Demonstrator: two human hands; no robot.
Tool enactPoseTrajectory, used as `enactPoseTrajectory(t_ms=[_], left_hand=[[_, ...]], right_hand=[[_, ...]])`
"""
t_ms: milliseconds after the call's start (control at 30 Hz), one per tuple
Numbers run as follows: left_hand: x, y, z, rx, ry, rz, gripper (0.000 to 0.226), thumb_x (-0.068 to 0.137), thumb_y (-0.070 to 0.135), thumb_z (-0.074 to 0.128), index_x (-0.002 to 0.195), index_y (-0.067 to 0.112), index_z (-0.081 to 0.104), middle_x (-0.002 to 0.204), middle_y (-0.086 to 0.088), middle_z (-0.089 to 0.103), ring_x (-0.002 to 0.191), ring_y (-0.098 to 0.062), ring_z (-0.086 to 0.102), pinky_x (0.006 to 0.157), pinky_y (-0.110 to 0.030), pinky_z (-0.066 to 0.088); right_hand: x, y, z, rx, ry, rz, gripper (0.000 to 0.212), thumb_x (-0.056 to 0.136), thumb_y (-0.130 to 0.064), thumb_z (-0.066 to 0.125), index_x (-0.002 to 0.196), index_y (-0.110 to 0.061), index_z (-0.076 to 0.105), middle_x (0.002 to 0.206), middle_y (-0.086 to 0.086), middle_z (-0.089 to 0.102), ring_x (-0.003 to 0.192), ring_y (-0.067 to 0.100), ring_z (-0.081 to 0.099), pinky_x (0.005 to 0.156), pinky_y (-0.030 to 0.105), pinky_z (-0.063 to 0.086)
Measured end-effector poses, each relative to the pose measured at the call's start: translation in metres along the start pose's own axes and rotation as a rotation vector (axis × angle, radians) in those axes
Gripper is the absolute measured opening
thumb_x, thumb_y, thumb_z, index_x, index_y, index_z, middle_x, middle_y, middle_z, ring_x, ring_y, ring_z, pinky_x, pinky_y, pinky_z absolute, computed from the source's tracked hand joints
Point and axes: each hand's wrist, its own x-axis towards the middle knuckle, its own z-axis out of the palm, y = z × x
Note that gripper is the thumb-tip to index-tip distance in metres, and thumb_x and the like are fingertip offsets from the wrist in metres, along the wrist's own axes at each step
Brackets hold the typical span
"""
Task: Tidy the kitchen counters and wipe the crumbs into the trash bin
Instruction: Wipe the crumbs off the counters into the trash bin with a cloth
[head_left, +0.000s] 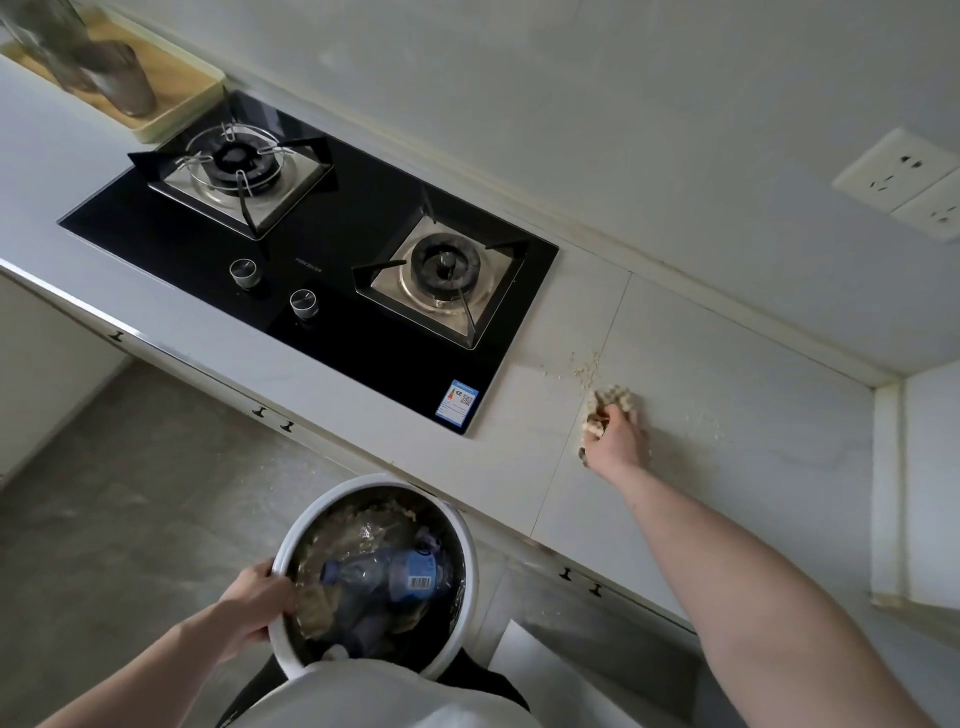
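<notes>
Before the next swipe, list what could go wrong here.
1. Crumbs lie beside the hob; a sideways swipe of the cloth in the right hand could push them against its edge.
2. The trash bin, held at its rim by the left hand, sits left of the hand; crumbs pulled straight off the counter may hit the floor.

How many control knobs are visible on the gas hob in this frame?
2. One knob sits on the black glass in front of the left burner; the other knob is beside it, nearer the right burner. None appear hidden.
</notes>
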Motion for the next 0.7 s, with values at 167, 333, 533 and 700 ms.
enactPoseTrajectory(t_ms=[167,333,533,700], left_hand=[[0.0,0.003,0.002,-0.003,-0.02,-0.025,0.036,0.077,-0.017,0.044,0.091,0.005,0.069,0.069,-0.019,0.066,0.061,-0.032,0.064,0.049,-0.029,0.053],[0.005,-0.001,0.007,0.014,0.0,-0.061,0.033,0.076,-0.014,0.049,0.092,0.006,0.07,0.064,-0.017,0.064,0.058,-0.029,0.061,0.051,-0.028,0.049],[0.004,0.012,0.017,-0.02,0.017,-0.059,0.032,0.06,-0.004,0.053,0.083,0.005,0.073,0.057,-0.016,0.064,0.056,-0.03,0.063,0.05,-0.031,0.053],[0.007,0.014,0.024,0.035,-0.002,-0.061,0.029,0.07,-0.01,0.051,0.082,0.004,0.073,0.054,-0.014,0.062,0.055,-0.028,0.061,0.053,-0.03,0.052]], right_hand=[[0.017,-0.017,-0.019,0.228,0.105,-0.011,0.048,0.09,-0.001,0.056,0.136,-0.014,0.056,0.132,0.011,0.056,0.111,0.035,0.06,0.09,0.037,0.054],[0.069,-0.03,-0.052,0.257,0.279,-0.061,0.034,0.088,0.0,0.056,0.12,-0.006,0.064,0.124,0.02,0.056,0.113,0.041,0.057,0.098,0.04,0.046],[0.113,-0.045,-0.046,0.078,0.071,-0.088,0.049,0.094,-0.011,0.057,0.142,-0.015,0.054,0.144,0.016,0.052,0.132,0.037,0.049,0.112,0.036,0.037],[0.113,-0.039,-0.021,-0.028,-0.009,-0.237,0.053,0.094,-0.014,0.055,0.147,-0.017,0.05,0.159,0.002,0.037,0.143,0.03,0.038,0.12,0.034,0.025]])
